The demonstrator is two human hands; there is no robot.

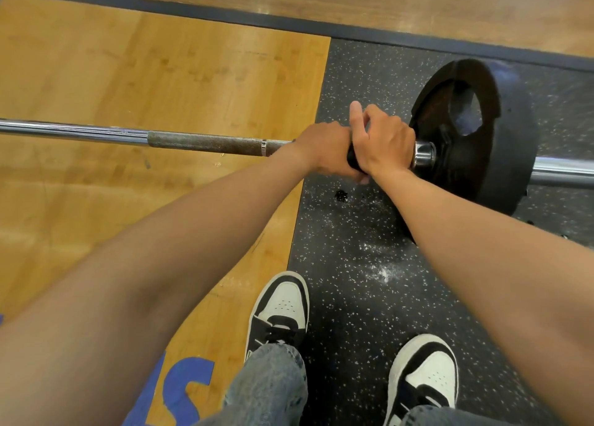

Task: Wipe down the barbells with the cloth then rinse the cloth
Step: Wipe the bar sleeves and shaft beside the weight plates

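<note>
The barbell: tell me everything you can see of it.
The barbell lies level across the floor, over a wooden platform and speckled black rubber matting. Its shaft looks like metal: shiny chrome at far left, then a dull, rough knurled stretch with a thin bright ring. A black weight plate with cut-out holes sits on the chrome sleeve at right, resting on the matting. The left hand and right hand grip side by side beside the plate, around a dark cloth.

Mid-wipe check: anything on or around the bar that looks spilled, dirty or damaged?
Two things. White powdery smears on the black speckled rubber mat in front of the shoes, and a small dark blotch on the mat below the hands. The silver steel barbell's knurled section looks dull and brownish beside the polished part.
</note>
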